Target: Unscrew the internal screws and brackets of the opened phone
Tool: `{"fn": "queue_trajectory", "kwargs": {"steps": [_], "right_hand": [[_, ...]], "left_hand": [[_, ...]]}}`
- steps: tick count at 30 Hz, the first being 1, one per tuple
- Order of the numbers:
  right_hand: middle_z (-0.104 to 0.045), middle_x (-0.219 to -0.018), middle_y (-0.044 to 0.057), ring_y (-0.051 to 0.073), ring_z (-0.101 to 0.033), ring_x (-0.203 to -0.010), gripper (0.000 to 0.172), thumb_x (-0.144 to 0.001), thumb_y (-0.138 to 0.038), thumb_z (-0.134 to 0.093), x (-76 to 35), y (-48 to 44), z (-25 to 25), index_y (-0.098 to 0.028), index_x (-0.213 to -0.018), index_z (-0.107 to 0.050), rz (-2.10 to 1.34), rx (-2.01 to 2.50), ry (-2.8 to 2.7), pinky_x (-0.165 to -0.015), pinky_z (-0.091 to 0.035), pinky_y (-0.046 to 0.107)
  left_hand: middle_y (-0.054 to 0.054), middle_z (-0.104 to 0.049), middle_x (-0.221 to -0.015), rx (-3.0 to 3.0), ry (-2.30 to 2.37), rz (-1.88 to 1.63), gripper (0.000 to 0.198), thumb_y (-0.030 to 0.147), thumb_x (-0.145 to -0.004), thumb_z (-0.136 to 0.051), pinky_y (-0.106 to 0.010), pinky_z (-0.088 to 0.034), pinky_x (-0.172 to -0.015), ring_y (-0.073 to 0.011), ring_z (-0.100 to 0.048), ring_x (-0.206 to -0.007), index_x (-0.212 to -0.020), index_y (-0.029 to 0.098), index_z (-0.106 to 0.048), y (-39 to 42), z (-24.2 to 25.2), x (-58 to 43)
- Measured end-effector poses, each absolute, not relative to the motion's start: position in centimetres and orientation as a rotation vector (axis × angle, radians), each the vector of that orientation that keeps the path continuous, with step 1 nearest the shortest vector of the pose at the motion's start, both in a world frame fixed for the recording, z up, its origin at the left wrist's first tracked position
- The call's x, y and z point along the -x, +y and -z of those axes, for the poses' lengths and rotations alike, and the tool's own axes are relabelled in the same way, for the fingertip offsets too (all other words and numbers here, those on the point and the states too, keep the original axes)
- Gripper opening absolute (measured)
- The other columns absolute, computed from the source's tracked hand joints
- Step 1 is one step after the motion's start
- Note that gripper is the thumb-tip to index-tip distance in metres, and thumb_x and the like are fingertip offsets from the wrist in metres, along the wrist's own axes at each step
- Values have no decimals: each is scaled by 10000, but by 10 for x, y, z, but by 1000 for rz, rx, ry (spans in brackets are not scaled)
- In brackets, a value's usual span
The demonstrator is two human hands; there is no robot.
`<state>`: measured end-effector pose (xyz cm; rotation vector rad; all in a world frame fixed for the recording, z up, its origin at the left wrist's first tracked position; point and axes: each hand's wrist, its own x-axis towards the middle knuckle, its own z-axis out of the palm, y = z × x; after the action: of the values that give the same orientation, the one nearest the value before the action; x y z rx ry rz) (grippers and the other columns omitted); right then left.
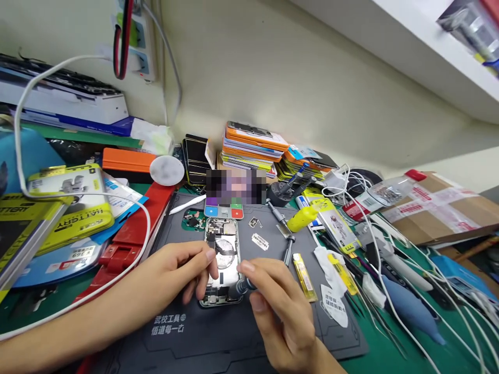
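An opened phone body lies face down on a dark work mat, its insides showing. My left hand rests on the phone's left edge, fingers curled down onto it and holding it steady. My right hand pinches a small dark screwdriver whose tip points at the phone's lower right corner. A small loose metal part and another tiny piece lie on the mat just right of the phone.
A second screwdriver, a yellow lighter and a yellow bottle lie to the right. White cables, a blue blower, a cardboard box, stacked phone boxes and battery packs crowd the bench.
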<state>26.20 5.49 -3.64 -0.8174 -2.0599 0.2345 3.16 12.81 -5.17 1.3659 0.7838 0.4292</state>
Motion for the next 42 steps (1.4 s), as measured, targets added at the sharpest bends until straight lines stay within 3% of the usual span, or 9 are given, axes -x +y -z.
{"fn": "queue_trajectory", "kwargs": {"steps": [7, 12, 18, 24, 29, 36, 42], "right_hand": [[-585, -1244, 114, 161, -599, -1155, 507, -1044, -21, -427, -260, 58, 39, -97, -1540, -499, -199, 744, -2077, -983, -536, 287], [-588, -1208, 114, 157, -598, -1119, 481, -1037, -20, -445, -261, 58, 41, -75, -1510, -510, -194, 719, -2095, -960, -522, 281], [-594, -1166, 98, 145, -598, -1102, 533, -1008, 15, -436, -259, 56, 43, -99, -1526, -482, -204, 750, -2081, -964, -531, 280], [-581, -1256, 112, 156, -590, -1162, 498, -1051, -32, -447, -260, 56, 45, -120, -1540, -464, -180, 796, -2108, -998, -549, 293], [-586, -1238, 106, 158, -604, -1131, 507, -1049, -22, -440, -260, 55, 46, -129, -1545, -463, -174, 811, -2100, -988, -549, 291], [-577, -1288, 113, 155, -584, -1217, 367, -1187, -180, -440, -260, 55, 45, -112, -1548, -433, -122, 853, -2135, -1056, -523, 269], [-586, -1291, 95, 130, -596, -1220, 352, -1187, -177, -479, -258, 59, 47, -137, -1536, -462, -105, 869, -2090, -1072, -527, 220]], "left_hand": [[0, -609, -667, -1405, 792, -413, 657, 800, -994, -499, -242, -311, -524, -91, -430, -534, -841, 166, -584, 130, 54, -35], [-5, -631, -689, -1330, 810, -410, 611, 769, -1016, -485, -221, -297, -503, -103, -482, -545, -904, 174, -572, 131, 58, -34], [5, -622, -686, -1400, 803, -407, 552, 663, -1064, -504, -229, -331, -548, -91, -446, -552, -832, 164, -559, 130, 54, -34], [-2, -625, -715, -1404, 805, -403, 583, 708, -1072, -450, -244, -324, -559, -106, -457, -584, -904, 167, -585, 129, 50, -32], [-5, -624, -722, -1401, 801, -408, 549, 644, -1083, -484, -245, -319, -573, -112, -499, -627, -873, 153, -611, 128, 48, -32], [5, -621, -731, -1408, 779, -415, 540, 640, -1098, -465, -244, -326, -587, -110, -507, -640, -943, 149, -628, 127, 47, -32], [-9, -646, -778, -1389, 724, -477, 593, 672, -1110, -392, -243, -392, -628, -115, -536, -671, -949, 150, -623, 124, 46, -32]]}}
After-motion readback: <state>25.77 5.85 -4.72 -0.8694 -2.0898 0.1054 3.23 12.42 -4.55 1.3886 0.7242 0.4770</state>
